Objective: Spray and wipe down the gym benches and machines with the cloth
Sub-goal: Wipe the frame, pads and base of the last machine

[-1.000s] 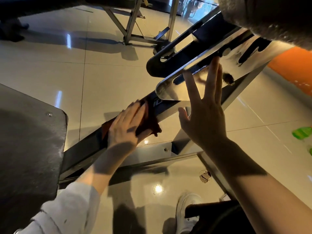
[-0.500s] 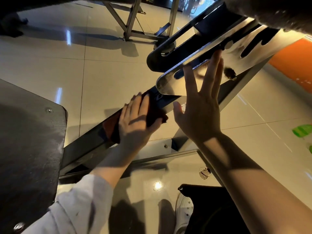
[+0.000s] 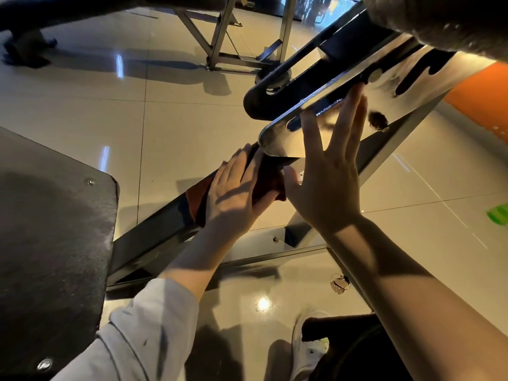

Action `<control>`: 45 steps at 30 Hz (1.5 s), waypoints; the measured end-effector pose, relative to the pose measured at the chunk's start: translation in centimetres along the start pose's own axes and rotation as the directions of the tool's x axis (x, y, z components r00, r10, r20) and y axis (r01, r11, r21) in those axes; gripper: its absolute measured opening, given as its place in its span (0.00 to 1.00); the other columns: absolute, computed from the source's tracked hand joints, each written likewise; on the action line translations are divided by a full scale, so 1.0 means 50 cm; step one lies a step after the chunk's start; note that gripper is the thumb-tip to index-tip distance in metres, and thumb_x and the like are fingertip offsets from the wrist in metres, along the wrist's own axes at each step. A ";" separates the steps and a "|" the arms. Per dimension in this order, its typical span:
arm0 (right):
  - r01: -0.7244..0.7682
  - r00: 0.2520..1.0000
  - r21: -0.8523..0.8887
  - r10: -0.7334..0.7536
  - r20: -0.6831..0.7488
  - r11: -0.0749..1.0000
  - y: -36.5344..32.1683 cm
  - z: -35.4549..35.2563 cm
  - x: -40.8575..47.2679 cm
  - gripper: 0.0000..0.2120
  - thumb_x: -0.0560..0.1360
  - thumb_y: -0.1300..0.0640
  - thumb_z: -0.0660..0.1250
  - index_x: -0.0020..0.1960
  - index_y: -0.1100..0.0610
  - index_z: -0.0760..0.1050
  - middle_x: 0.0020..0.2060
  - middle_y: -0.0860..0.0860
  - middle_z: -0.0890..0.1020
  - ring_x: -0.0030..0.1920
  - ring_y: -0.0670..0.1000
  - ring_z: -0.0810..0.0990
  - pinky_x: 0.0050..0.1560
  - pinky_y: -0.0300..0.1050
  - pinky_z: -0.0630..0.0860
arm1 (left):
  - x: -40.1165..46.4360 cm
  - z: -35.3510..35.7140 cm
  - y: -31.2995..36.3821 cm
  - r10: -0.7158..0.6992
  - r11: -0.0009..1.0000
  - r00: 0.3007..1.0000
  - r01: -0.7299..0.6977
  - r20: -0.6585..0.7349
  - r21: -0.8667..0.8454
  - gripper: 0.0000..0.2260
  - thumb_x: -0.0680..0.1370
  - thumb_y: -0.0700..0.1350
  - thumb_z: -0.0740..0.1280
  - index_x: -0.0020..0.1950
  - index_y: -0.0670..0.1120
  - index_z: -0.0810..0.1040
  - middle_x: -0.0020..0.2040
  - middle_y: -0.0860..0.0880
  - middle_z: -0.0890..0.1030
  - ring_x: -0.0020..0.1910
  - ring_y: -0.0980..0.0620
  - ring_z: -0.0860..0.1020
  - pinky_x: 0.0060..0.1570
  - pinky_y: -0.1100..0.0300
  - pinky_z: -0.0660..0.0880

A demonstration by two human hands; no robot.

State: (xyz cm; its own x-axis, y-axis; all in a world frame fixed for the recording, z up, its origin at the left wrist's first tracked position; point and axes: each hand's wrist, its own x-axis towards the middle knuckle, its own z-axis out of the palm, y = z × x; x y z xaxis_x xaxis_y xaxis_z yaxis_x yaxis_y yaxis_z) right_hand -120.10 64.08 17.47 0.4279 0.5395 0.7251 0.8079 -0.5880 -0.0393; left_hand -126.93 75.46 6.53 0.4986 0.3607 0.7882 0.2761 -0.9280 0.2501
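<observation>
I press the soft, limp cloth flat under my left hand, fingers straight together; right hand, fingers spread at 1 o'clock, braces the plate.

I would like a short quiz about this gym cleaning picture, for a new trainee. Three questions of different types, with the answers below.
1. True or false: the left hand presses the cloth flat onto the dark sloping frame bar.
2. Multiple choice. What do the straight fingers of the right hand rest against?
A. the shiny metal plate
B. the black padded board
C. the floor
3. Fill in: the shoe seen near the bottom edge is ____ in colour.

Key
1. True.
2. A.
3. White.
</observation>
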 end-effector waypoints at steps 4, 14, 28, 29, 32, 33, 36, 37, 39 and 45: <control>0.027 0.999 -0.036 -0.026 0.032 0.999 0.007 -0.004 -0.002 0.36 0.70 0.57 0.73 0.74 0.53 0.61 0.75 0.68 0.55 0.75 0.71 0.51 0.63 0.47 0.58 | -0.065 0.003 -0.047 -0.026 0.998 0.997 0.021 -0.075 -0.061 0.28 0.79 0.57 0.65 0.72 0.40 0.69 0.68 0.39 0.74 0.68 0.43 0.73 0.68 0.49 0.70; -0.023 1.000 -0.014 0.023 0.015 1.000 -0.010 0.002 -0.002 0.34 0.70 0.56 0.73 0.73 0.56 0.64 0.75 0.69 0.54 0.74 0.72 0.50 0.67 0.52 0.57 | -0.075 0.015 -0.038 -0.094 0.996 0.979 0.093 -0.182 -0.015 0.28 0.79 0.60 0.61 0.69 0.40 0.73 0.65 0.39 0.77 0.64 0.42 0.77 0.64 0.48 0.73; -0.008 1.000 -0.028 0.008 0.000 1.000 -0.005 0.004 -0.001 0.35 0.69 0.55 0.73 0.73 0.56 0.65 0.74 0.69 0.56 0.74 0.72 0.51 0.68 0.50 0.52 | -0.011 0.046 0.034 -0.130 0.979 0.960 0.164 -0.249 0.124 0.26 0.79 0.61 0.62 0.66 0.41 0.77 0.63 0.41 0.79 0.62 0.44 0.79 0.63 0.49 0.74; -0.009 1.000 -0.031 0.009 -0.007 0.999 -0.006 0.005 -0.001 0.34 0.69 0.56 0.73 0.73 0.56 0.65 0.74 0.69 0.56 0.74 0.72 0.51 0.68 0.50 0.53 | -0.009 0.046 0.036 -0.133 0.978 0.959 0.168 -0.252 0.123 0.26 0.80 0.61 0.61 0.66 0.41 0.77 0.63 0.41 0.79 0.62 0.44 0.79 0.63 0.49 0.74; -0.021 0.999 -0.009 0.020 -0.025 1.000 -0.012 0.009 0.001 0.32 0.70 0.55 0.73 0.71 0.57 0.68 0.74 0.70 0.57 0.74 0.73 0.52 0.67 0.49 0.56 | -0.007 0.041 0.035 -0.136 0.975 0.959 0.174 -0.250 0.136 0.26 0.80 0.61 0.58 0.66 0.41 0.77 0.62 0.41 0.80 0.61 0.44 0.79 0.63 0.51 0.73; -0.023 0.999 -0.005 0.022 -0.031 1.000 -0.013 0.010 0.001 0.31 0.70 0.55 0.73 0.71 0.57 0.69 0.73 0.70 0.57 0.74 0.73 0.52 0.67 0.49 0.56 | -0.006 0.039 0.035 -0.142 0.976 0.960 0.177 -0.240 0.129 0.26 0.81 0.61 0.58 0.66 0.42 0.77 0.63 0.41 0.80 0.61 0.44 0.79 0.63 0.51 0.73; -0.033 0.999 -0.006 0.032 -0.030 0.999 -0.016 0.014 0.001 0.30 0.70 0.55 0.72 0.70 0.57 0.68 0.73 0.71 0.57 0.73 0.74 0.52 0.69 0.52 0.56 | -0.006 0.033 0.032 -0.139 0.983 0.970 0.159 -0.201 0.090 0.27 0.81 0.61 0.57 0.67 0.42 0.76 0.63 0.41 0.79 0.62 0.44 0.79 0.62 0.50 0.74; -0.039 0.999 -0.003 0.039 -0.026 0.999 -0.018 0.015 0.000 0.30 0.70 0.55 0.72 0.70 0.57 0.67 0.73 0.71 0.57 0.73 0.74 0.52 0.69 0.53 0.58 | -0.006 0.030 0.027 -0.122 0.988 0.976 0.138 -0.181 0.076 0.27 0.81 0.61 0.57 0.68 0.42 0.75 0.64 0.40 0.78 0.62 0.43 0.78 0.62 0.49 0.75; -0.048 0.999 0.008 0.048 -0.019 0.999 -0.021 0.015 -0.001 0.30 0.70 0.56 0.72 0.70 0.57 0.67 0.73 0.71 0.56 0.73 0.74 0.52 0.68 0.54 0.60 | -0.008 0.023 0.009 -0.080 0.996 0.991 0.083 -0.111 0.028 0.28 0.81 0.61 0.57 0.71 0.42 0.70 0.67 0.40 0.76 0.65 0.43 0.76 0.64 0.49 0.73; -0.012 1.000 -0.025 0.012 0.000 1.000 -0.006 0.007 0.003 0.30 0.71 0.56 0.70 0.71 0.55 0.64 0.74 0.71 0.53 0.74 0.74 0.49 0.74 0.47 0.45 | -0.087 0.009 -0.085 0.049 0.999 0.994 -0.051 -0.100 -0.019 0.29 0.78 0.56 0.68 0.72 0.41 0.67 0.68 0.39 0.74 0.68 0.43 0.73 0.67 0.50 0.71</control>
State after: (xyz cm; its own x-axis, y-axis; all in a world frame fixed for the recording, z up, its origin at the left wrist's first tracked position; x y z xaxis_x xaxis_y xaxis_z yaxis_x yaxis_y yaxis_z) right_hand -120.14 64.55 17.34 0.4376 0.5328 0.7244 0.7924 -0.6092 -0.0307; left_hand -129.92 77.90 1.77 0.4271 0.3041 0.8515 0.2344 -0.9468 0.2206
